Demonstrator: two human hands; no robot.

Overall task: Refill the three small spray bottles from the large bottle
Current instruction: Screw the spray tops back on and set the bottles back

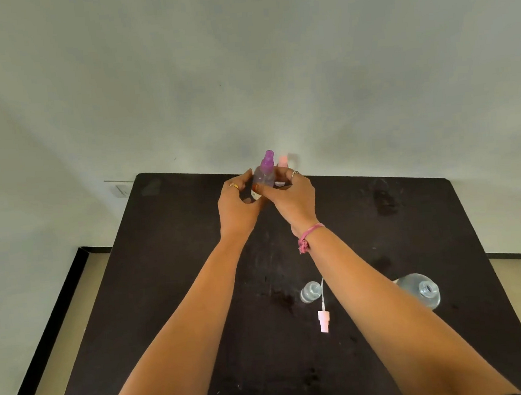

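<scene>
Both forearms bare to the bottom edge of view; no sleeves visible. Left hand point(238, 207): one gold-coloured ring point(234, 185) on a finger. Right hand point(294, 199): one thin silver-coloured ring point(295, 173) on a finger. Right wrist: pink thread bracelet point(311, 231), wound round once, knotted, with a short frayed tassel point(303, 246) hanging at the inner side. Left wrist bare. Nails too blurred to note.

Purple-capped spray bottle point(265, 173), pink sprayer head point(323, 321), black table point(164, 268).
</scene>
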